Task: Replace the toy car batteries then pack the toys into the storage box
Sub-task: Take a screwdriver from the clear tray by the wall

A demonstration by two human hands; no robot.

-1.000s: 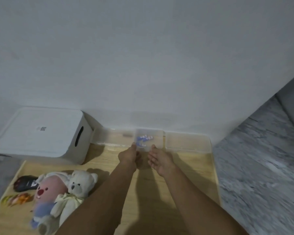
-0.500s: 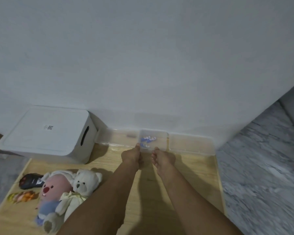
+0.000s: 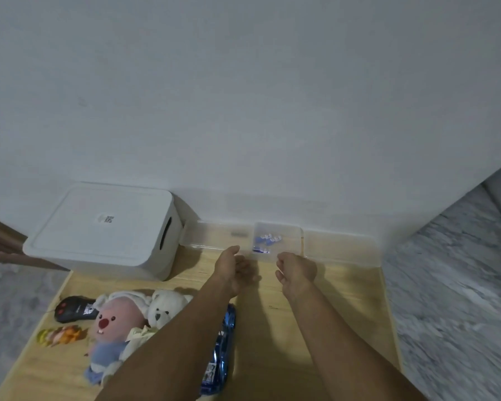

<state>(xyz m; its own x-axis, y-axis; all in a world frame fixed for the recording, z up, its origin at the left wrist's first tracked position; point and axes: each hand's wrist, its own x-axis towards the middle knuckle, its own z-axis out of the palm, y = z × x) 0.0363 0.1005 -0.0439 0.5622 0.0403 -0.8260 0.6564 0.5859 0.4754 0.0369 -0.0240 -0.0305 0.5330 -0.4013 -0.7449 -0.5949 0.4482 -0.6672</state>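
A: What moved? Both hands pulled back from the small clear tray [image 3: 278,241]; half a second ago they were at its near edge. View also tipped, so a blue toy car [image 3: 222,354] now shows under the left forearm.

B: Fingers?

A: Left hand [image 3: 235,270] loosely curled, released, holding nothing, just short of the tray at its 7 o'clock. Right hand [image 3: 297,269] curled too, nothing in it, at the tray's 5 o'clock.

B: Batteries?

A: Blue batteries [image 3: 265,241] lie in that tray, at 12 o'clock on the bench [image 3: 344,299] against the wall. Clear flat trays sit either side of it.

B: Storage box?

A: White storage box [image 3: 104,230], lid on, at 10 o'clock. Toys at 8 o'clock: pink plush [image 3: 113,328], white bear plush [image 3: 164,309] touching it, black remote [image 3: 74,309], small yellow-orange figure [image 3: 60,335].
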